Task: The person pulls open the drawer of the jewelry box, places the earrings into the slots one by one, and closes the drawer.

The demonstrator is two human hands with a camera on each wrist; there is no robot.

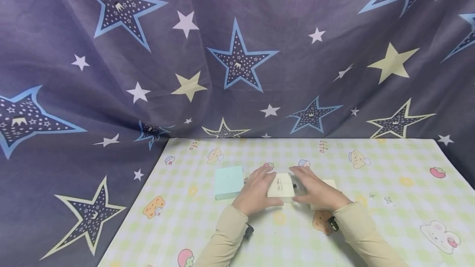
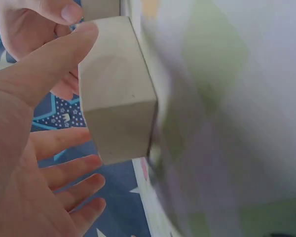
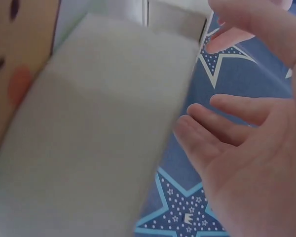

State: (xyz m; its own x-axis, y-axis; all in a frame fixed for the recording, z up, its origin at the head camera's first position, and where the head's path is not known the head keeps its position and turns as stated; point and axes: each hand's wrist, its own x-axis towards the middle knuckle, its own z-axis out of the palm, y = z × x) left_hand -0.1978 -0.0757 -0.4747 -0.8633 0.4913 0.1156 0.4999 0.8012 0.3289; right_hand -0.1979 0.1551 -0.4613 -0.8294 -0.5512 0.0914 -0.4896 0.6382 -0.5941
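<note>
A small cream box [image 1: 280, 186] with dark lettering on top sits between the two hands; a dark tab shows at its right side. The left hand [image 1: 257, 190] holds its left side, thumb along the front and fingers toward the back. In the left wrist view the thumb lies against an edge of the cream box [image 2: 119, 74], and the other fingers are spread, nearly straight. The right hand [image 1: 313, 188] is around the right side, fingers apart and extended. In the right wrist view those right fingers [image 3: 202, 136] stand clear of any box; thumb contact is unclear.
A pale turquoise box [image 1: 229, 182] lies left of the left hand. Another cream box [image 1: 329, 183] lies partly hidden beneath the right hand and wrist. The checked tablecloth [image 1: 371, 193] covers the table, and a star-patterned curtain [image 1: 282, 65] hangs along the back and left.
</note>
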